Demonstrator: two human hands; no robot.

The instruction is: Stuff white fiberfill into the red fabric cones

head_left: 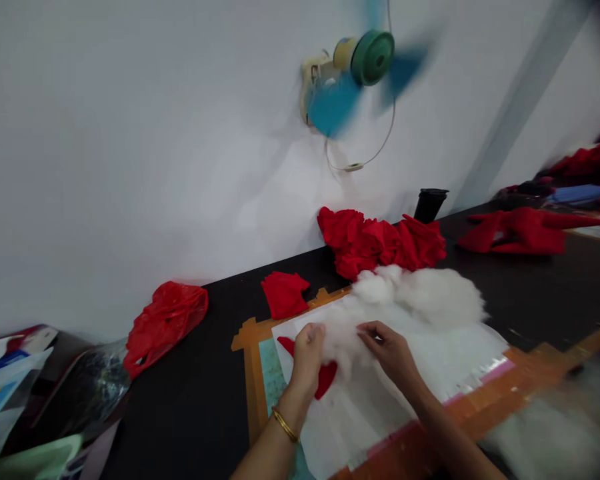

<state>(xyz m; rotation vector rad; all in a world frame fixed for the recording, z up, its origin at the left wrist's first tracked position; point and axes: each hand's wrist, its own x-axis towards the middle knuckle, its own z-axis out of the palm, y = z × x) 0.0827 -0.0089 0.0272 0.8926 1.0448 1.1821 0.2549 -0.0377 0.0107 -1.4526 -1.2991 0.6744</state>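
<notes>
My left hand (306,360), with a gold bangle at the wrist, is closed around a small red fabric piece (326,380). Parts of the fabric stick out on both sides of the hand; the rest is hidden. A loose tuft of white fibre stuffing (343,333) spreads between my hands, touching the left thumb. The fingertips of my right hand (391,348) pinch its right edge. Both hands are above a white sheet (370,413) taped to the dark table. Just beyond them lies a larger heap of white stuffing (440,297).
Behind the stuffing is a red fabric pile (380,243); a smaller red stack (285,295) lies left of it. A red plastic bag (167,323) rests against the wall. A black cup (430,205) stands at the back. Above, a wall fan (373,59) has blurred blue blades.
</notes>
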